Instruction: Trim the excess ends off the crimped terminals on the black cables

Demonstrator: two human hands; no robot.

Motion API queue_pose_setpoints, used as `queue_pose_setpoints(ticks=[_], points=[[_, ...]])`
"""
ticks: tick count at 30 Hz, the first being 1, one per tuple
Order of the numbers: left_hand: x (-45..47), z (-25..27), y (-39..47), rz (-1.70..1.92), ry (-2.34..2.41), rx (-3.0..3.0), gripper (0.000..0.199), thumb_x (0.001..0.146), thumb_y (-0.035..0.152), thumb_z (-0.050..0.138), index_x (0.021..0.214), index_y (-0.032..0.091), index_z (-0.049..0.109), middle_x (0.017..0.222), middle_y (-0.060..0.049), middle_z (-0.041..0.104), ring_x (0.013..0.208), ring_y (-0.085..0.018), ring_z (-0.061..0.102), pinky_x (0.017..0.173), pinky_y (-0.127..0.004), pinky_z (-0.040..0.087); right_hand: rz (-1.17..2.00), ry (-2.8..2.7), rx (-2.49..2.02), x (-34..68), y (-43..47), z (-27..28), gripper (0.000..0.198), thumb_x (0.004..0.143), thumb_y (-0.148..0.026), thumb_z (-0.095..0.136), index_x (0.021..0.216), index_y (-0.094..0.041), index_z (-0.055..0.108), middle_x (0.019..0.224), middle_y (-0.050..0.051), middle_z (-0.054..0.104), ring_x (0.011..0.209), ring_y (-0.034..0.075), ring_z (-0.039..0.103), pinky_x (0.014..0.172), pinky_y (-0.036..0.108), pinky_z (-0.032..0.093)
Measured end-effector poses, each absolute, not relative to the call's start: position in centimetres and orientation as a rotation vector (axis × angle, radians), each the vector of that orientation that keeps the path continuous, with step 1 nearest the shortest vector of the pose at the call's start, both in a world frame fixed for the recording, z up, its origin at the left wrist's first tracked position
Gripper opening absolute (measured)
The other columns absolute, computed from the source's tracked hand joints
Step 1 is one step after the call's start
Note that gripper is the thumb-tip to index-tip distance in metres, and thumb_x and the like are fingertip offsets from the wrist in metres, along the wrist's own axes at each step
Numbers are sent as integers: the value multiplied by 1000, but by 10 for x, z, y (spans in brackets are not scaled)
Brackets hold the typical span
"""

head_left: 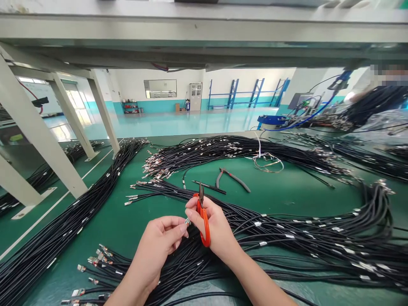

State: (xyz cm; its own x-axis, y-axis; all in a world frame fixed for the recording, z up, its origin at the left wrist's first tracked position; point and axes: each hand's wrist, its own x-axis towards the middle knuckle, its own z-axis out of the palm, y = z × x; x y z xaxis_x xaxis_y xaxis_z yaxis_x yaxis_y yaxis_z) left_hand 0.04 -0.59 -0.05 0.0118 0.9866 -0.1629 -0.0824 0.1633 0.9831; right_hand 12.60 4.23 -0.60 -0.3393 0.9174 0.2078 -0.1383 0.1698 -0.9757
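Observation:
My right hand (214, 229) grips small orange-handled pliers (204, 222), their dark tips pointing up and away from me. My left hand (159, 244) pinches a small metal terminal (188, 221) at the end of a black wire, held right against the pliers' handle. Both hands hover over a bundle of black wires with metal terminals (287, 242) spread across the green table (280, 195).
Grey-handled pliers (232, 177) and a thin dark tool (208, 187) lie further back on the table. More black wire bundles run along the left (79, 212) and across the back (229, 148). White frame legs (38, 136) stand at left. Loose pale wire loops (267, 162) lie beyond the pliers.

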Motion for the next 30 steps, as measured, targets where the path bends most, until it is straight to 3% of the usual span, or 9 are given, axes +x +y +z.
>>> queue_pose_setpoints(ticks=[17,24,30], points=[[0,-5,-4,1141,1160,997,18,70,28,61,66,11,59,55,1,47,45,-4,28,42,-20,16,1401,-1414,-739,124,39,-2,12,71,-24,58,74,-17,49,65,-4,45,59,9,41,59,22,36],[-1,-3,-4,1177,1182,1004,18,68,29,63,69,12,62,60,-1,53,45,-4,30,42,-20,17,1362,-1407,-795,126,40,-1,16,72,-31,59,78,-18,50,65,-4,46,56,9,40,55,22,36],[0,-2,-6,1179,1191,991,17,69,29,63,72,11,63,62,-2,55,45,-4,32,41,-18,18,1340,-1443,-814,127,42,0,14,71,-27,61,78,-18,52,68,-4,48,62,10,45,62,23,38]])
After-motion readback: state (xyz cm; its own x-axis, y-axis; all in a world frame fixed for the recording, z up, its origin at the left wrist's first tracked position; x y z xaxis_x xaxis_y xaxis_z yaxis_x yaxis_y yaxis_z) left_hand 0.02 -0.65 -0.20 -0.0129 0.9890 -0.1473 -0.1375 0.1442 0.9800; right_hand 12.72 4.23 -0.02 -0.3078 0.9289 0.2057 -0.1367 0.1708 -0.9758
